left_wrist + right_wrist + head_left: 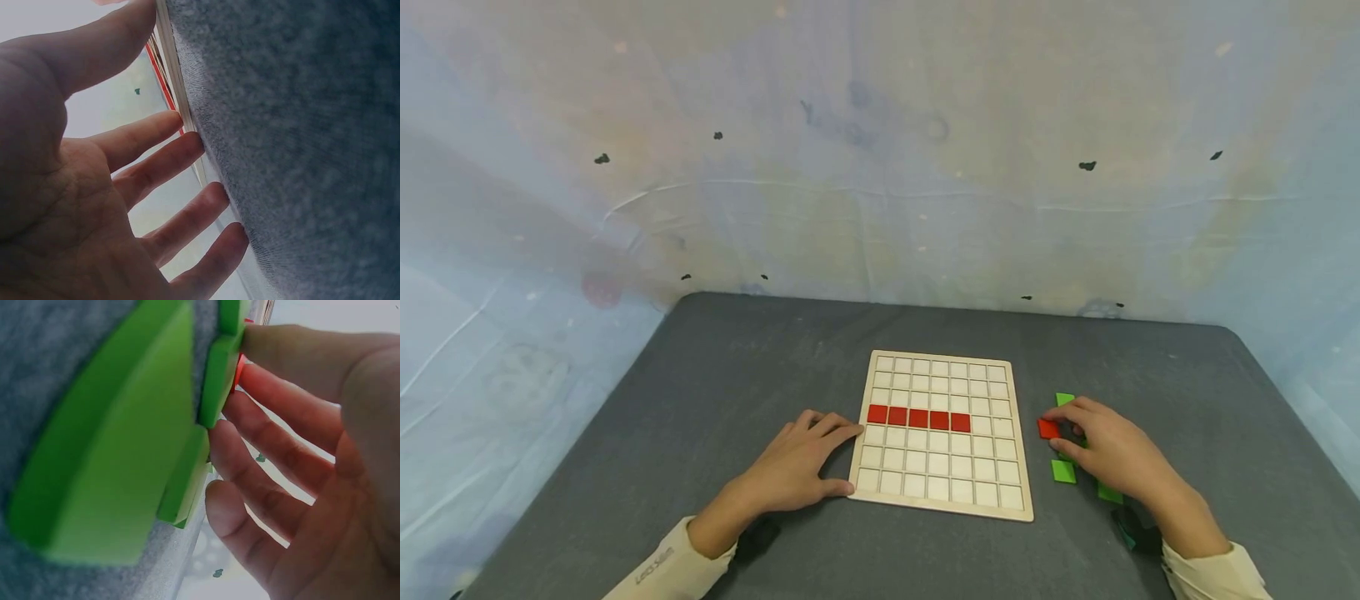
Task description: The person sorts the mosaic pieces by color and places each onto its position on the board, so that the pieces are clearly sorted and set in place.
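Note:
A light wooden grid board (pixel 938 508) lies on the dark table, with a row of several red square tiles (pixel 918 418) across its middle. My left hand (pixel 797 462) rests at the board's left edge, fingers spread; the thumb and a fingertip touch the rim. The left wrist view shows its straight fingers (pixel 169 156) along the board's side. To the right of the board my right hand (pixel 1116 446) pinches a loose red tile (pixel 1048 429) between thumb and fingers. Around and under that hand lie several green tiles (pixel 1063 472), partly hidden; a large one (pixel 119 456) looms in the right wrist view.
The dark grey table (pixel 737 358) has rounded far corners. A pale patterned sheet (pixel 880 167) hangs behind it and at both sides. One green tile (pixel 1110 493) lies close beneath the right wrist.

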`<state>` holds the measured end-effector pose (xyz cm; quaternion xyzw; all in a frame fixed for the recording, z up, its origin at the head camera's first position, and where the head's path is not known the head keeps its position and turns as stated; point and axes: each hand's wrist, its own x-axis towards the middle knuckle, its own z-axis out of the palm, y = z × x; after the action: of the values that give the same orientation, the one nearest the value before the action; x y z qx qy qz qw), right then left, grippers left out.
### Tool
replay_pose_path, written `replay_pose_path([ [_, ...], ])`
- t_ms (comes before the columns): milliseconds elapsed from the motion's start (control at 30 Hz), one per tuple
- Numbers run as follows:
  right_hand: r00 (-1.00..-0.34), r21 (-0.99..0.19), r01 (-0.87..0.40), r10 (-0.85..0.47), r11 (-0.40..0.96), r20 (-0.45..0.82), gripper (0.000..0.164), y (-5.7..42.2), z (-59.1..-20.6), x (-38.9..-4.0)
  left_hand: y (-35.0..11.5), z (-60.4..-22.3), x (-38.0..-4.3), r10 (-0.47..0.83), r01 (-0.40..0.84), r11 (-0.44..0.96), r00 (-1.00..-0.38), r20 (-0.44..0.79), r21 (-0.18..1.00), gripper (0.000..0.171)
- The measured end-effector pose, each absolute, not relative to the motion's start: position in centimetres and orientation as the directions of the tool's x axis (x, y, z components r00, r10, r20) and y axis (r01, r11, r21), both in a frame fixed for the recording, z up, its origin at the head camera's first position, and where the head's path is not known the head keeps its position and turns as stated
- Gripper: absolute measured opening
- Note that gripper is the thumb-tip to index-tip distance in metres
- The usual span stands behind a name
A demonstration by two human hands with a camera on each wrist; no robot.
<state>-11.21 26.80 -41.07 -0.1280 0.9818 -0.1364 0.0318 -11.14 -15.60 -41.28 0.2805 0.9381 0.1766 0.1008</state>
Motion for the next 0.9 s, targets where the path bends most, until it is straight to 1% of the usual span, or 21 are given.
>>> replay_pose_path([
  [900, -0.967, -0.271, -0.244, -0.256, 0.931, -0.010, 0.032, 26.74, -41.45, -11.24, -15.59, -41.44, -11.21, 0.564, 0.496, 0.780, -0.821, -0.085, 0.382, 0.070],
])
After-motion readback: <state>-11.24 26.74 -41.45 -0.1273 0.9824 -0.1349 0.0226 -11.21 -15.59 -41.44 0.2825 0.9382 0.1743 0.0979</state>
